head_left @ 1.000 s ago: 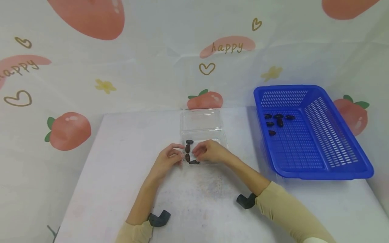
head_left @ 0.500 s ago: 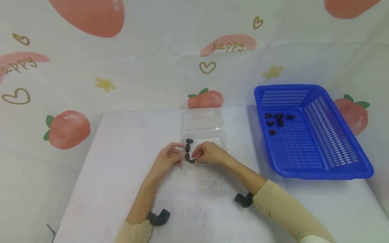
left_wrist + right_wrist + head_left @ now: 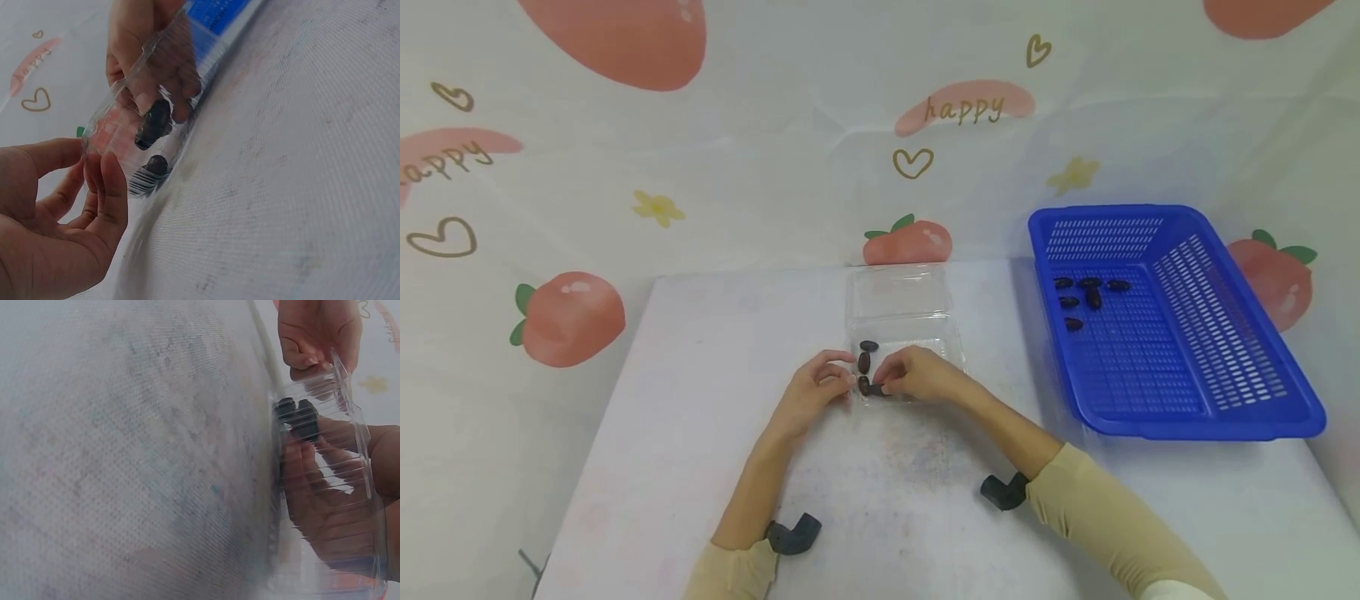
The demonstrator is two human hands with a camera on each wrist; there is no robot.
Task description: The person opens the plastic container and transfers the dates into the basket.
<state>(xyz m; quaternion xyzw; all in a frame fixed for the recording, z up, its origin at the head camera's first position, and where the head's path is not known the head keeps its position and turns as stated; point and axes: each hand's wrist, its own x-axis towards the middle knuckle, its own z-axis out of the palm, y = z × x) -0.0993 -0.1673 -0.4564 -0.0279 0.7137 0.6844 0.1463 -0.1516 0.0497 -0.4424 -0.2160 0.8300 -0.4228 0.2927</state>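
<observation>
A clear plastic clamshell box (image 3: 898, 302) lies with its lid folded back on the table. My left hand (image 3: 812, 390) pinches the box's left rim, as the left wrist view also shows. Inside the box, my right hand (image 3: 921, 375) holds a dark, oval date (image 3: 154, 125) between thumb and fingers. That date is beside another date (image 3: 863, 386) at the box's near left. Two more lie behind along the left wall: an upright one (image 3: 864, 362) and a crosswise date (image 3: 868, 346). My right fingers cover part of the box floor.
A blue plastic basket (image 3: 1180, 429) stands at the right of the table, with several dates (image 3: 1093, 298) at its far left. The white table (image 3: 715, 350) meets a fruit-print backdrop (image 3: 760, 167) behind. Dark wrist mounts (image 3: 793, 533) project from both forearms.
My right hand, lowered to the date at the box's near edge, has picked it up and brought it slightly back, up against the neighbouring date. My left hand keeps its place at the rim.
</observation>
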